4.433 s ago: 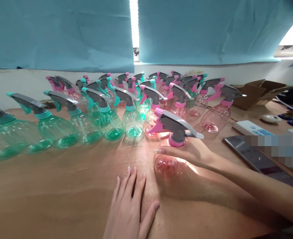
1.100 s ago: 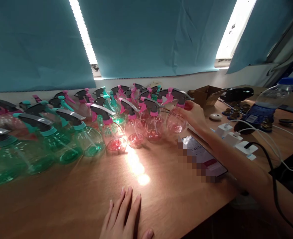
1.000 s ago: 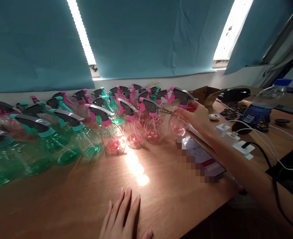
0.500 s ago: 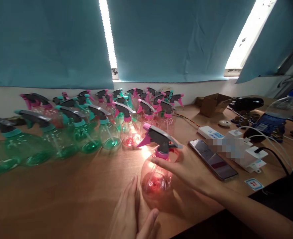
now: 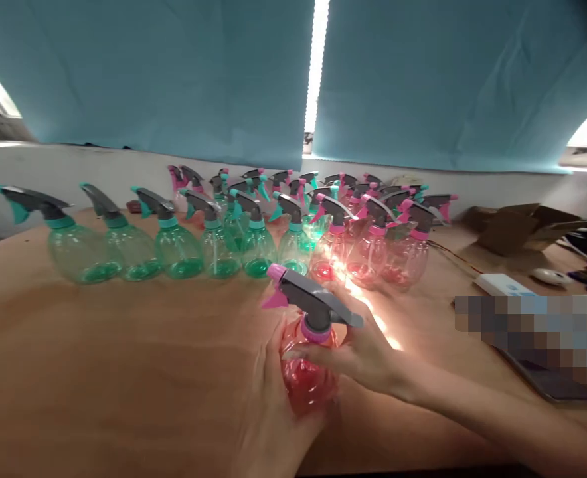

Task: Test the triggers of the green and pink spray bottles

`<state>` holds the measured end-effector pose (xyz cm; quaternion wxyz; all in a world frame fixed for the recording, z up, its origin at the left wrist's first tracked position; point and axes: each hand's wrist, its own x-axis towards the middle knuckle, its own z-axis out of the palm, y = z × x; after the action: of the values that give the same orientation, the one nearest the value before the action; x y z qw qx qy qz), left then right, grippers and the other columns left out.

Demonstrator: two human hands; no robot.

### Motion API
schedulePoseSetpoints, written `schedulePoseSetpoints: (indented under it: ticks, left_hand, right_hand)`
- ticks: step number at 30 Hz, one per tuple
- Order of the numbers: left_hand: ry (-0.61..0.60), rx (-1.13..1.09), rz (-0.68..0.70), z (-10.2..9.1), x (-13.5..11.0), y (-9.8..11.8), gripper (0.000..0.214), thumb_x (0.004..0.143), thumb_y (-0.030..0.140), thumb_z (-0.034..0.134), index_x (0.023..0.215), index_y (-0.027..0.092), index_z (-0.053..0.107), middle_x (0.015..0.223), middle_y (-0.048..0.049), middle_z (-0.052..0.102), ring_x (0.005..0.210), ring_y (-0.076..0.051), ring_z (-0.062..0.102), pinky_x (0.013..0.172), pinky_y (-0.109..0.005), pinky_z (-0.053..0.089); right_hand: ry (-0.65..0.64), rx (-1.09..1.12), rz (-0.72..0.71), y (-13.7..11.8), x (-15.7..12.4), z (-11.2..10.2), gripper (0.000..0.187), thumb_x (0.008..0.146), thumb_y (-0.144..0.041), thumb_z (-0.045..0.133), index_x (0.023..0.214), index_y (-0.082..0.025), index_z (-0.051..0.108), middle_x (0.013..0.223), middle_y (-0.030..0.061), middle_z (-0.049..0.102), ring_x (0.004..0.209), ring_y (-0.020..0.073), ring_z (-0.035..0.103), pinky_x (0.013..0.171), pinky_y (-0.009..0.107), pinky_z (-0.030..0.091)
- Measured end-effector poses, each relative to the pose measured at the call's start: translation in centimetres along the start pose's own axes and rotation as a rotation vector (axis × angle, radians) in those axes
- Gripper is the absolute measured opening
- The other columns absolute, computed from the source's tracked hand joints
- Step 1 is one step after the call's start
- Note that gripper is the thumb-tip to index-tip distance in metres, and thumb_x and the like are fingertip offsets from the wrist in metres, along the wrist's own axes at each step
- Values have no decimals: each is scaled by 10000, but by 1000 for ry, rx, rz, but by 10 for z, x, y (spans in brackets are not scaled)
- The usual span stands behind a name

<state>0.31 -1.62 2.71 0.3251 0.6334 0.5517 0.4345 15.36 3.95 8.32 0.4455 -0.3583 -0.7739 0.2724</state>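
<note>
A pink spray bottle (image 5: pixel 306 378) with a grey trigger head and pink nozzle stands near the front of the wooden table (image 5: pixel 99 372). My left hand (image 5: pixel 268 411) wraps its body from the left and below. My right hand (image 5: pixel 358 352) grips its neck and shoulder from the right, fingers curled round it. Behind it stands a row of green spray bottles (image 5: pixel 174 249) on the left and pink spray bottles (image 5: pixel 373 255) on the right, with several more rows further back.
A white power strip (image 5: pixel 503 285) and a phone (image 5: pixel 552 384) lie at the right. Open cardboard boxes (image 5: pixel 517 226) sit at the back right by a white round object (image 5: pixel 547 275). Teal curtains (image 5: pixel 174 73) hang behind the table.
My right hand took a pink bottle from the right end of the row and brought it to the front. My left hand rose off the table and closed on its body. The view swung left.
</note>
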Motion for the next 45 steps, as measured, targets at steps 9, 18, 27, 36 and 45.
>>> schedulePoseSetpoints:
  ticks: [9, 18, 27, 36, 45]
  left_hand:
    - [-92, 13, 26, -22, 7, -5, 938, 729, 347, 758, 1480, 357, 195, 1467, -68, 418, 1287, -357, 449, 1022, -548, 399]
    - [-147, -37, -11, -28, 6, -10, 755, 789, 395, 731, 1419, 339, 320, 1372, -57, 528, 1263, -321, 488, 1020, -500, 425]
    - [-134, 302, 128, -25, 3, -33, 779, 818, 385, 677, 1469, 294, 259, 1471, -122, 407, 1331, -367, 395, 1029, -576, 384]
    - [-81, 591, 355, -22, 0, -48, 739, 921, 447, 541, 1510, 305, 117, 1479, -110, 421, 1308, -342, 447, 1005, -529, 437]
    - [-95, 698, 367, -21, 3, -44, 649, 933, 403, 526, 1464, 210, 206, 1453, -159, 443, 1325, -320, 429, 1032, -512, 423]
  right_hand:
    - [-349, 50, 53, 1, 34, 7, 345, 736, -346, 750, 1048, -255, 635, 828, -11, 651, 764, 172, 617, 675, 313, 520]
    - [-274, 177, -25, -5, 43, 16, 512, 782, -284, 667, 1275, -302, 529, 985, 29, 658, 616, 131, 578, 577, 289, 516]
    - [-162, 88, 9, 5, 43, 6, 420, 628, -64, 481, 970, -260, 624, 744, -19, 604, 641, 134, 553, 646, 294, 506]
    - [-131, -116, 159, 6, 37, -11, 321, 594, -134, 498, 442, -214, 228, 417, -89, 247, 402, 50, 235, 405, 211, 258]
    - [-144, 122, 19, 8, 49, -9, 232, 668, -153, 488, 810, -245, 646, 619, -33, 566, 633, 150, 585, 690, 331, 523]
